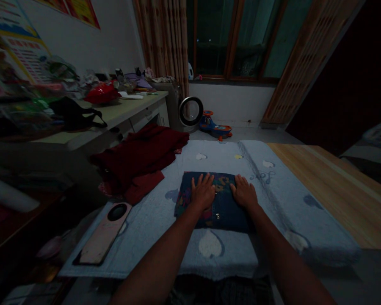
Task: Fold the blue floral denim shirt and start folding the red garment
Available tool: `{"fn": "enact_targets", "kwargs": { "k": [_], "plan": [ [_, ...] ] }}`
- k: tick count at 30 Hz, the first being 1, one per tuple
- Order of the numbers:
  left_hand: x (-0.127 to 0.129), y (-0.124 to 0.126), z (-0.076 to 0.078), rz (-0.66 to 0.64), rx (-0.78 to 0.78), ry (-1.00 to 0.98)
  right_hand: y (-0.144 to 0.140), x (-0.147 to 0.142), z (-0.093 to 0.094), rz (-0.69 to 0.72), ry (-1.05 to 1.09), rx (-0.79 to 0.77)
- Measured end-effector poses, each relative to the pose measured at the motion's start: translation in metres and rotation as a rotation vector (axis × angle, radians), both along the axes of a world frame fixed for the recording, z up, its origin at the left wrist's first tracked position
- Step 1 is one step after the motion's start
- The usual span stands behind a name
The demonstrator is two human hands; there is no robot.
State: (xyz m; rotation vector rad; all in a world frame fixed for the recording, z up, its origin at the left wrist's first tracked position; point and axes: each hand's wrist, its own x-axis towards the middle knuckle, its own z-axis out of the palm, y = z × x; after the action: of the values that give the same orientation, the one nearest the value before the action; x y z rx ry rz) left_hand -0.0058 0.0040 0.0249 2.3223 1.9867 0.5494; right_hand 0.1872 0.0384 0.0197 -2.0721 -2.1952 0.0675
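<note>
Folded dark-blue denim garment with colourful print (220, 212), lying mid-way on pale blue towel-like cloth (184, 245). Left hand (203, 192) and right hand (244, 192) rest flat on it, fingers spread, apparently pressing the fold smooth. Left of the garment: crumpled dark-red clothing (139, 159); nearer, pink phone (103, 233).

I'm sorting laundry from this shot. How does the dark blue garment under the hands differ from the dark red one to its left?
The dark blue garment is folded into a neat flat rectangle; the dark red garment lies spread and rumpled. The blue one shows a coloured print and studs; the red looks plain. The left hand and right hand press on the blue; nothing touches the red. Both lie on the pale blue blanket.
</note>
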Motion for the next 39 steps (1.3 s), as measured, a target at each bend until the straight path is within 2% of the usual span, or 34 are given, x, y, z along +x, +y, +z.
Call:
{"fn": "enact_targets", "kwargs": {
  "k": [2,4,7,8,10,15,19,22,27,32,36,39],
  "plan": [
    [0.000,0.001,0.000,-0.001,-0.005,-0.001,-0.001,0.005,0.008,-0.047,-0.037,-0.025],
    [0.000,0.001,0.000,0.002,-0.014,-0.001,-0.003,-0.001,0.017,-0.051,-0.061,0.018],
    [0.000,0.001,0.000,0.007,-0.021,-0.001,-0.008,-0.024,0.024,0.116,0.010,0.116],
    [0.000,0.000,0.000,0.006,-0.018,-0.001,-0.010,-0.033,0.023,0.195,0.056,0.113],
    [0.000,-0.001,0.001,0.003,-0.010,0.002,-0.014,-0.048,0.018,0.267,0.112,0.083],
    [-0.003,-0.002,0.005,-0.020,-0.035,0.026,-0.015,-0.057,0.003,0.262,0.120,0.063],
    [-0.020,-0.002,0.005,-0.064,-0.023,0.075,-0.015,-0.053,0.004,0.234,0.109,0.066],
    [-0.038,-0.001,0.000,-0.036,0.010,0.100,-0.016,-0.052,0.007,0.189,0.101,0.083],
    [-0.058,0.000,-0.008,0.055,-0.013,0.070,-0.019,-0.040,0.009,0.121,0.033,0.089],
    [-0.067,-0.002,-0.012,0.152,-0.079,-0.044,-0.022,-0.008,0.005,0.001,0.053,0.083],
    [-0.077,0.001,-0.010,0.189,-0.102,-0.209,-0.021,0.015,0.003,-0.070,0.175,0.087],
    [-0.089,0.008,-0.002,0.227,-0.137,-0.412,-0.014,0.026,0.004,-0.129,0.398,0.054]
  ]
}}
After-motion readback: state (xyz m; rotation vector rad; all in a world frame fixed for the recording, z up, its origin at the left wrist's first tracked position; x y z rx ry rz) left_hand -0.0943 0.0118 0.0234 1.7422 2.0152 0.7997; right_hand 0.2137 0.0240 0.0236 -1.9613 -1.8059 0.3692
